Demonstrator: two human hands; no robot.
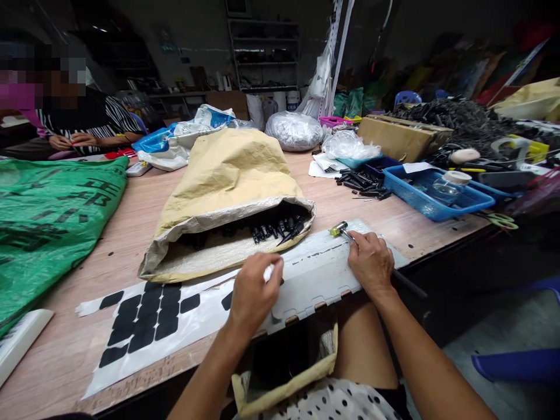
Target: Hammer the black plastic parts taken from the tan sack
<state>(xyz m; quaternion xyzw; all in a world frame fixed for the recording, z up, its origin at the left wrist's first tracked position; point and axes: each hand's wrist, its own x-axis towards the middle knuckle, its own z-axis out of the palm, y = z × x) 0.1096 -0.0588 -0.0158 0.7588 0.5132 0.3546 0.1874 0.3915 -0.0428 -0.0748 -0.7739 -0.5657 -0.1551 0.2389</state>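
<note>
Just beyond the left hand (258, 286) gapes a paper bag (231, 169) holding black parts (280, 227); a blue basket (437, 217) sits past the right hand (371, 262). The right grasps a hammer (338, 229), its yellow-and-dark head beyond the fingers, dark handle behind. The left's fingers curl together; whether around anything, I cannot tell.

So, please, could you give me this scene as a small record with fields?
Left hand: curled at left end of grey board; white bit showing, unclear
Right hand: holds a small hammer
Sheet: white, bearing black rounded pieces
Tan sack: mouth open, black parts inside
Blue basket: at right, holding a clear jar
Co-worker: at left, beyond the green sack
</note>
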